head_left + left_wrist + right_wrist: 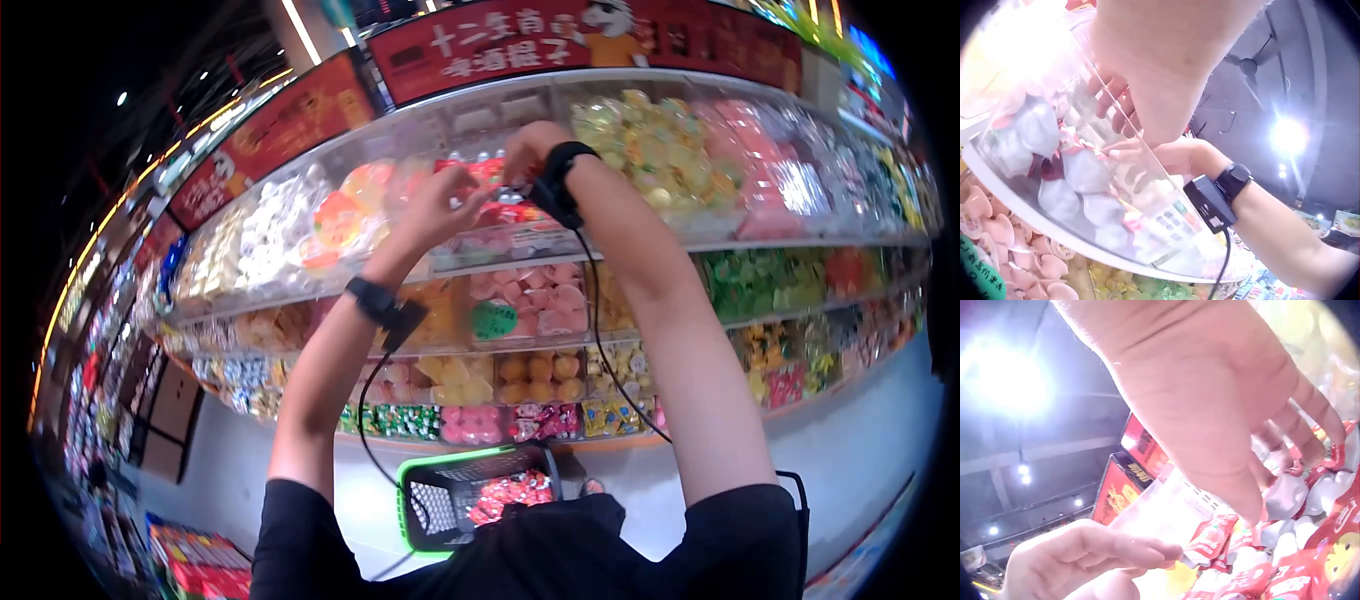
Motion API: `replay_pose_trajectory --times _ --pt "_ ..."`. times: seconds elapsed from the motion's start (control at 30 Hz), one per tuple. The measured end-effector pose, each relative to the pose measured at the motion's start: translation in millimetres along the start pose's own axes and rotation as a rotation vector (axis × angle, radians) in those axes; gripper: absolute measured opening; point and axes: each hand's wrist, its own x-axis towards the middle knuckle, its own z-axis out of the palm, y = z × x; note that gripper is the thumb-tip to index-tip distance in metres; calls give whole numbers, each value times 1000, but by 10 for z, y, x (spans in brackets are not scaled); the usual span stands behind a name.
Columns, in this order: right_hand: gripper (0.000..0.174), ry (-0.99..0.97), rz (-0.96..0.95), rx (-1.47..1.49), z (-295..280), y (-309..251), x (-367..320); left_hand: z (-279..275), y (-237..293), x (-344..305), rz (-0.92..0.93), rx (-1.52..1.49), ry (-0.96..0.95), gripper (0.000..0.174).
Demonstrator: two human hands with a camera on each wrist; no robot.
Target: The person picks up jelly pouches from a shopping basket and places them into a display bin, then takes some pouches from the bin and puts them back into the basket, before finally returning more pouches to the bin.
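Red-and-white packets (515, 213) (1213, 539) lie in a clear bin on the top shelf. My right hand (540, 150) (1210, 400) reaches down over them, its fingers spread and slightly bent among the packets. Nearer the bin's left side is my left hand (440, 208) (1160, 75), fingers loosely bent, with nothing visibly held; in the right wrist view its fingertips are beside a red packet, and contact cannot be told. The left wrist view shows whitish packet backs (1085, 172) through the clear wall, with my right hand (1175, 155) behind it.
Bins of yellow packets (650, 150) and pink packets (755, 160) stand to the right, orange and white ones to the left. Lower shelves hold pink cups (545, 300). A green-rimmed basket (402, 510) with red packets stands on the floor. Cables hang from both wrists.
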Motion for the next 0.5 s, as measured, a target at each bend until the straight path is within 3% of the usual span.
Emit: replay_pose_trajectory --times 0.03,0.07,0.1,0.13,0.17,0.2,0.23,0.33,0.43,0.47,0.5 --pt "27 -139 69 12 -8 -15 91 0 113 -85 44 12 27 27" --pt "25 -21 75 -74 -49 -173 -239 -6 199 -203 79 28 66 28" --pt "25 276 -114 12 58 -90 -307 20 246 -353 173 105 157 26" --pt "24 401 -304 157 204 35 -130 41 276 -448 284 186 272 26" --pt "23 584 -359 -26 279 31 102 55 264 -521 336 197 313 24" --pt "27 689 -378 100 252 -54 -57 59 235 -643 369 211 341 24" --pt "31 528 -302 96 167 -198 -358 64 250 -786 433 220 341 23" --pt "39 620 -532 258 501 -359 -823 304 157 -1301 454 201 317 29" --pt "30 674 -753 423 1061 -556 -1407 751 -44 -1903 227 129 187 29" --pt "26 530 -727 446 1227 -608 -1620 901 -102 -2119 154 125 157 29" --pt "24 519 -787 463 1379 -627 -1776 1040 -171 -2364 81 117 123 29"
